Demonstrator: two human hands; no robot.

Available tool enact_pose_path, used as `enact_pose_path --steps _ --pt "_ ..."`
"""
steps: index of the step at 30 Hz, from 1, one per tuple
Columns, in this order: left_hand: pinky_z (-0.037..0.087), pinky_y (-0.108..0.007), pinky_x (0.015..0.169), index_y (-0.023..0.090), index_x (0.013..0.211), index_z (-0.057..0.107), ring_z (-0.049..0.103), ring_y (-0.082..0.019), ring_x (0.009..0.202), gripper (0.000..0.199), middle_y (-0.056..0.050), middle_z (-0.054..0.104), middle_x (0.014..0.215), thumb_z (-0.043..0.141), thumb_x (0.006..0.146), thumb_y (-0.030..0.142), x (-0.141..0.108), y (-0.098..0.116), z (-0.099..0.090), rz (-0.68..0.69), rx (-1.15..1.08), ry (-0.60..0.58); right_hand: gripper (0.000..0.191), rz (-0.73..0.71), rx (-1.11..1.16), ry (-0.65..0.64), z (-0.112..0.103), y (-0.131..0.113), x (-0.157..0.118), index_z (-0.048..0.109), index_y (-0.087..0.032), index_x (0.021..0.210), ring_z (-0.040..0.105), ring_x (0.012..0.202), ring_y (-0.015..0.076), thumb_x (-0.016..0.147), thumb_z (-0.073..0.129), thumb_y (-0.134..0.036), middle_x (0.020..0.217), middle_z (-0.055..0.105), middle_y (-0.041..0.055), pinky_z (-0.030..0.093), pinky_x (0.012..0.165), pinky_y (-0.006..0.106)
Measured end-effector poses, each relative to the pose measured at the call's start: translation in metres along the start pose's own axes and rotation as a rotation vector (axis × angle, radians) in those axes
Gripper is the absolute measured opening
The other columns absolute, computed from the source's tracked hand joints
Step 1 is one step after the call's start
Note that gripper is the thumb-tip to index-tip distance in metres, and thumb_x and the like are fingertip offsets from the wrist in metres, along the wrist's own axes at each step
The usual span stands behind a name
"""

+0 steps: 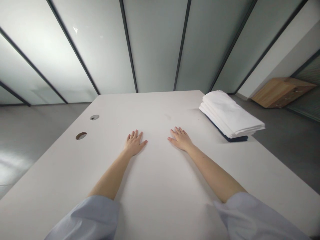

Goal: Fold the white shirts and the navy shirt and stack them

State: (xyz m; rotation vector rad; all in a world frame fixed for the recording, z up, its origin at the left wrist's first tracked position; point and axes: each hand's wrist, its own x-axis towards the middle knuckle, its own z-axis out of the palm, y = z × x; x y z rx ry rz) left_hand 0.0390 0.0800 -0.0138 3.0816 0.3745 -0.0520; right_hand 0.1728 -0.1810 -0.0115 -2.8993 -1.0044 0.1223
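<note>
Palm down on the white table (155, 186) lies my left hand (133, 143), fingers spread and holding nothing. My right hand (181, 139) rests flat on the same surface a short way to the right, its fingers also apart with nothing in them. Right of my right hand, a stack of folded white cloths (230, 113) sits at the table's right edge, partly overhanging it. Beneath the white layers shows a dark navy folded cloth (237, 138). Neither hand touches the stack.
Two round holes pierce the table's left side: an open one (81, 135) and one with a grey cover (94, 117). Frosted glass panels (157, 43) with dark frames stand beyond the far edge. A wooden cabinet (275, 91) is on the grey floor at right.
</note>
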Motion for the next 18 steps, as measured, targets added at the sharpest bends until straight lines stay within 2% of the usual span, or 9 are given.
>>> enact_pose_path --steps 8,13,16,18 --pt "0.018 -0.045 0.117 0.019 0.153 0.026 0.015 -0.030 0.147 0.075 -0.014 0.018 0.160 0.022 0.093 0.065 0.000 0.002 -0.005 -0.002 -0.003 -0.022 0.071 -0.004 -0.012 -0.008 -0.002 -0.001 0.002 0.033 -0.016 0.151 0.018 0.145 0.0339 0.095 0.027 -0.060 0.158 0.022 0.0161 0.017 0.116 0.046" --pt "0.019 -0.047 0.117 0.018 0.151 0.030 0.017 -0.032 0.147 0.074 -0.015 0.020 0.159 0.026 0.093 0.064 0.001 0.000 -0.001 0.002 -0.021 -0.006 0.070 -0.006 0.007 0.016 0.007 0.002 0.005 0.034 -0.017 0.150 0.020 0.145 0.0345 0.094 0.030 -0.060 0.158 0.024 0.0155 0.018 0.115 0.048" --pt "0.022 -0.048 0.116 0.016 0.148 0.036 0.023 -0.033 0.145 0.072 -0.016 0.027 0.157 0.033 0.093 0.061 0.003 0.000 -0.001 0.024 -0.086 0.048 0.063 -0.047 0.076 0.108 0.006 0.004 0.006 0.045 -0.017 0.143 0.030 0.141 0.0345 0.093 0.039 -0.055 0.152 0.036 0.0171 0.025 0.112 0.050" --pt "0.027 -0.047 0.114 0.015 0.144 0.040 0.032 -0.031 0.141 0.067 -0.017 0.036 0.152 0.035 0.093 0.058 0.002 0.000 -0.015 0.051 -0.189 0.212 0.055 -0.110 0.185 0.304 -0.007 0.006 0.004 0.052 -0.016 0.136 0.041 0.133 0.0334 0.093 0.042 -0.049 0.142 0.048 0.0184 0.033 0.109 0.050"
